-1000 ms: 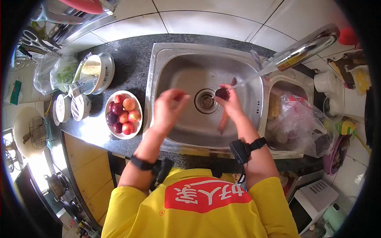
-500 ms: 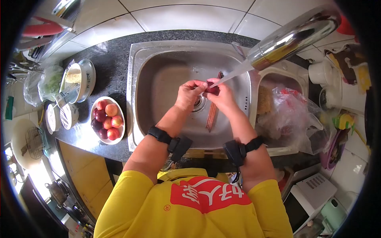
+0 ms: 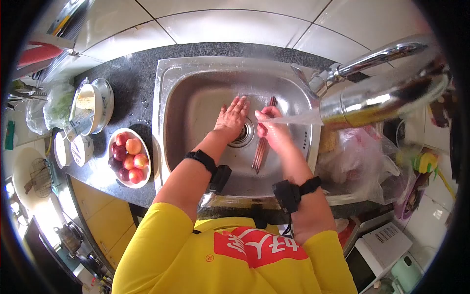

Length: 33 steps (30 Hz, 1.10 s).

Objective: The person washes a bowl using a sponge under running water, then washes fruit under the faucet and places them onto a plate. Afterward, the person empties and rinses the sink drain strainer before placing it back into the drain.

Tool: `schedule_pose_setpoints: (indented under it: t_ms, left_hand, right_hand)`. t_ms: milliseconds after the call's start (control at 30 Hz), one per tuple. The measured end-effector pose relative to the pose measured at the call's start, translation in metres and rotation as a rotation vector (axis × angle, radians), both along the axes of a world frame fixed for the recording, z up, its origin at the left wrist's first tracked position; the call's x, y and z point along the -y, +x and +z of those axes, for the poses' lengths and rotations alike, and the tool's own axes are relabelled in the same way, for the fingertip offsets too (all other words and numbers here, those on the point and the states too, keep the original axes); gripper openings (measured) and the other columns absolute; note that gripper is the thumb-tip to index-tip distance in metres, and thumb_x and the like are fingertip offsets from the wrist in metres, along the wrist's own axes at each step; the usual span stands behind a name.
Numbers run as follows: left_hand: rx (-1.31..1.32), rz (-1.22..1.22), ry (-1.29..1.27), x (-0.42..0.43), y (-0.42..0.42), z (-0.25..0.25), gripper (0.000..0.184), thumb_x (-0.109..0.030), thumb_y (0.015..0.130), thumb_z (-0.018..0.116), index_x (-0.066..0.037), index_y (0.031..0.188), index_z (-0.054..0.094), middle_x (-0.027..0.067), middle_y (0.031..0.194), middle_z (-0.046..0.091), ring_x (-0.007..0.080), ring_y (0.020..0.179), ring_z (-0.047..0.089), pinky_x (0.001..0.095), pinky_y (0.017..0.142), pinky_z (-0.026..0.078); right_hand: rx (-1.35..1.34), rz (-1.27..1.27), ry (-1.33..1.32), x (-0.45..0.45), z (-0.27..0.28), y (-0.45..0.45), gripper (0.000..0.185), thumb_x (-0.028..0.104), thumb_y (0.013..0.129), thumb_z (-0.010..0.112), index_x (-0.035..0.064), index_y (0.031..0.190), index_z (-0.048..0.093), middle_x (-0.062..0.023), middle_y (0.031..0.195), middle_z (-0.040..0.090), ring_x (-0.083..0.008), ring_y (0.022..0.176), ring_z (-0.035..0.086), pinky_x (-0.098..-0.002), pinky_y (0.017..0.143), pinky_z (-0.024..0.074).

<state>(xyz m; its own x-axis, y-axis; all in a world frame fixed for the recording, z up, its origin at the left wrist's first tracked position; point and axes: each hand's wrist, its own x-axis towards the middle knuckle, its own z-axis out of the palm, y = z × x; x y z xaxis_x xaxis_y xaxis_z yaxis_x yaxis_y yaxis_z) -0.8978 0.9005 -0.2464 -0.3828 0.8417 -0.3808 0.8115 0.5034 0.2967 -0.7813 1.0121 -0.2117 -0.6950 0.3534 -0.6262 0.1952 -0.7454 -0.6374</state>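
My left hand point(image 3: 232, 116) is over the steel sink point(image 3: 196, 93), fingers stretched out and holding nothing. To its right, my right hand point(image 3: 272, 128) is curled closed under the running water point(image 3: 298, 119); whatever sits inside it is hidden by the fingers. Several reddish-brown chopsticks point(image 3: 260, 154) lie in a bundle on the sink floor, partly behind my right hand. Beside them is the drain point(image 3: 243, 138), just below my left hand. Water streams out of the chrome faucet point(image 3: 362, 105) at the right.
An oval white plate point(image 3: 147, 172) of red and dark plums point(image 3: 141, 160) stands left of the sink. Farther left are stacked bowls point(image 3: 100, 105) and a bagged green vegetable point(image 3: 59, 105). Plastic bags point(image 3: 360, 157) fill the smaller basin at the right.
My hands have separated; the dark red fruit they held together is out of sight. The left has opened out flat, while the right has curled closed. The view has shifted slightly.
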Motion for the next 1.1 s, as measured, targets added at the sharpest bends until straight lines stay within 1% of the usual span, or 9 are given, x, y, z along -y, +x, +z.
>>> schedule_pose_setpoints:
  t_ms: [67, 200, 267, 333, 600, 767, 867, 1000, 1100]
  left_hand:
    - [-0.059, -0.048, -0.04, -0.013, -0.009, 0.001, 0.062, -0.007, 0.084, 0.041, -0.008, 0.141, 0.016, 0.0062, 0.149, 0.009, 0.0228, 0.137, 0.011, 0.0481, 0.106, 0.023]
    - [0.008, -0.089, 0.188, 0.01, -0.012, -0.042, 0.058, -0.006, 0.082, 0.041, -0.007, 0.138, 0.025, 0.0101, 0.147, 0.014, 0.0238, 0.136, 0.017, 0.0412, 0.106, 0.026]
    - [0.127, -0.215, 0.087, 0.031, -0.005, -0.034, 0.055, -0.007, 0.082, 0.043, -0.009, 0.135, 0.031, 0.0098, 0.144, 0.021, 0.0248, 0.133, 0.023, 0.0392, 0.104, 0.03]
    - [0.246, -0.342, -0.013, 0.049, 0.005, -0.018, 0.053, -0.008, 0.081, 0.046, -0.012, 0.133, 0.036, 0.0095, 0.141, 0.028, 0.0259, 0.13, 0.028, 0.0373, 0.102, 0.034]
    - [0.429, -0.417, -0.335, 0.072, 0.032, -0.029, 0.027, -0.023, 0.077, 0.058, -0.008, 0.099, 0.054, 0.0165, 0.081, 0.062, 0.0373, 0.076, 0.06, 0.0454, 0.073, 0.048]
    - [0.349, 0.304, 0.241, 0.046, 0.005, -0.036, 0.026, -0.019, 0.08, 0.054, -0.008, 0.104, 0.054, 0.0178, 0.091, 0.061, 0.0367, 0.085, 0.059, 0.0436, 0.076, 0.047]
    - [0.089, 0.479, 0.125, 0.051, -0.026, -0.033, 0.029, -0.008, 0.079, 0.053, -0.011, 0.108, 0.053, 0.0202, 0.109, 0.053, 0.0372, 0.103, 0.051, 0.0417, 0.086, 0.044]
    - [-0.013, 0.235, -0.211, 0.064, -0.025, -0.015, 0.03, -0.008, 0.077, 0.055, -0.01, 0.107, 0.054, 0.0196, 0.108, 0.055, 0.0342, 0.101, 0.054, 0.0418, 0.085, 0.044]
    - [0.512, 0.096, -0.263, 0.046, 0.001, -0.009, 0.029, -0.009, 0.075, 0.053, -0.009, 0.104, 0.055, 0.0178, 0.1, 0.06, 0.032, 0.096, 0.057, 0.041, 0.082, 0.045]
  right_hand:
    - [-0.015, -0.147, 0.05, 0.001, -0.038, -0.002, 0.025, 0.015, 0.08, 0.066, 0.0105, 0.09, 0.043, 0.0002, 0.066, 0.048, -0.0096, 0.047, 0.045, -0.0237, 0.044, 0.0337]
    - [-0.224, -0.306, -0.243, -0.014, -0.169, 0.036, 0.024, 0.015, 0.081, 0.065, 0.0105, 0.09, 0.044, -0.0003, 0.066, 0.048, -0.0094, 0.048, 0.045, -0.0229, 0.044, 0.0339]
    - [0.043, -0.064, 0.017, -0.002, 0.0, -0.002, 0.02, 0.014, 0.082, 0.063, 0.0114, 0.089, 0.044, -0.0021, 0.069, 0.049, -0.0103, 0.05, 0.046, -0.0234, 0.046, 0.0348]
    - [-0.064, -0.156, -0.093, -0.005, -0.05, 0.0, 0.018, 0.014, 0.083, 0.062, 0.0118, 0.088, 0.045, -0.0022, 0.069, 0.05, -0.0109, 0.051, 0.046, -0.0245, 0.047, 0.0357]
    - [-0.089, -0.031, -0.217, 0.01, 0.02, -0.029, 0.011, 0.013, 0.084, 0.062, 0.0146, 0.091, 0.054, -0.0034, 0.073, 0.054, -0.0126, 0.055, 0.049, -0.0234, 0.048, 0.0378]
    - [-0.03, 0.018, -0.143, 0.012, 0.029, -0.025, 0.018, 0.019, 0.081, 0.066, 0.013, 0.085, 0.05, -0.0031, 0.067, 0.053, -0.0086, 0.042, 0.042, -0.021, 0.037, 0.0312]
    - [0.028, 0.039, -0.102, 0.008, 0.033, -0.022, 0.021, 0.03, 0.086, 0.058, 0.0107, 0.083, 0.05, -0.0064, 0.064, 0.053, -0.0089, 0.035, 0.036, -0.0215, 0.033, 0.025]
    - [-0.036, 0.048, -0.195, 0.008, 0.033, -0.023, 0.027, 0.036, 0.085, 0.058, 0.0102, 0.084, 0.049, -0.0056, 0.063, 0.052, -0.0112, 0.04, 0.042, -0.0233, 0.036, 0.03]
    - [-0.067, 0.022, -0.217, 0.013, 0.034, -0.027, 0.028, 0.033, 0.083, 0.062, 0.0109, 0.089, 0.046, -0.0054, 0.067, 0.053, -0.0136, 0.047, 0.048, -0.0255, 0.039, 0.0342]
